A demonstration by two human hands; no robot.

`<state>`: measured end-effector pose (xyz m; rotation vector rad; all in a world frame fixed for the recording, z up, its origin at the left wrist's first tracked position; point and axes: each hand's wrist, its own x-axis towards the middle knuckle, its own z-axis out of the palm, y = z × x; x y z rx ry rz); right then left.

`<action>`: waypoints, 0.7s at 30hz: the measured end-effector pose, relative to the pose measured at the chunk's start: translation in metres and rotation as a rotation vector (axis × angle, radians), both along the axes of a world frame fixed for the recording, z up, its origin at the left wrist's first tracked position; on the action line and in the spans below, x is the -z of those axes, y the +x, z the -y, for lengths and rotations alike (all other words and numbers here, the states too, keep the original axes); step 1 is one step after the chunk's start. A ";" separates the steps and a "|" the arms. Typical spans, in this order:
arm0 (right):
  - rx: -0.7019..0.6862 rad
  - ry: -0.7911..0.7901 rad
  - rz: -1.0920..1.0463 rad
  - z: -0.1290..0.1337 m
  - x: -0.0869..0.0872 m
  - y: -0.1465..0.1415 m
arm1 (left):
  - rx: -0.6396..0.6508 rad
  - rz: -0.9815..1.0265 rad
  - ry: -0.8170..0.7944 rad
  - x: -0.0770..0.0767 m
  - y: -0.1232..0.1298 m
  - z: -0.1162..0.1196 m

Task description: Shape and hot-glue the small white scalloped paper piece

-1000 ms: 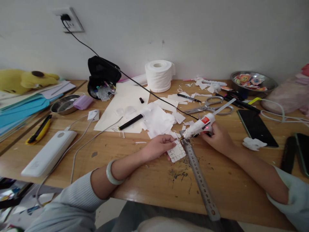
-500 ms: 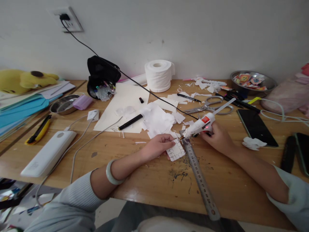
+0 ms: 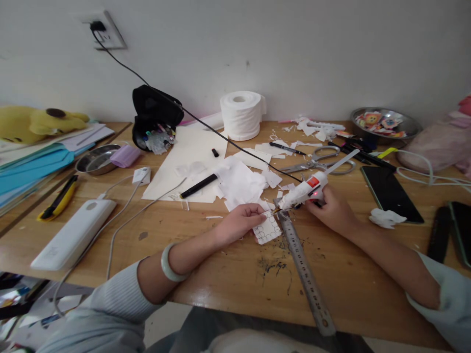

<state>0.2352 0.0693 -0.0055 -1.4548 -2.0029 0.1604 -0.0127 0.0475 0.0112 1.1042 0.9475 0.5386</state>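
Observation:
My left hand (image 3: 243, 223) pinches a small white card (image 3: 267, 230) drawn with dark curved scale-like lines. Wrapped round the handle of a white hot glue gun (image 3: 303, 191) is my right hand (image 3: 333, 208). A red light glows on the gun, and a glue stick (image 3: 342, 162) juts from its back end. The gun's nozzle is at the card's upper edge, near my left fingertips; whether it touches cannot be seen clearly. Just right of the card lies a steel ruler (image 3: 305, 274), its top end beneath the gun's tip.
The gun's black cord (image 3: 206, 124) runs to a wall socket (image 3: 105, 32). Behind the hands lie paper scraps (image 3: 241, 184), scissors (image 3: 320, 159), a black marker (image 3: 198, 186) and a paper roll (image 3: 241, 117). A phone (image 3: 392, 193) lies right; a white power bank (image 3: 75, 233) and yellow cutter (image 3: 58, 198) lie left.
The card has shifted and tilted slightly in my left fingers near the nozzle. My right hand and the glue gun stay almost in place.

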 end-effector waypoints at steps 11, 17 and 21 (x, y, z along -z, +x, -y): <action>-0.007 -0.010 -0.013 -0.001 0.003 0.002 | -0.003 0.030 -0.007 0.002 0.001 0.000; -0.017 -0.003 -0.007 -0.001 0.003 0.002 | 0.006 0.026 -0.003 -0.001 0.001 0.001; -0.020 -0.004 0.007 0.000 0.002 0.001 | 0.012 0.039 -0.002 0.003 0.000 0.000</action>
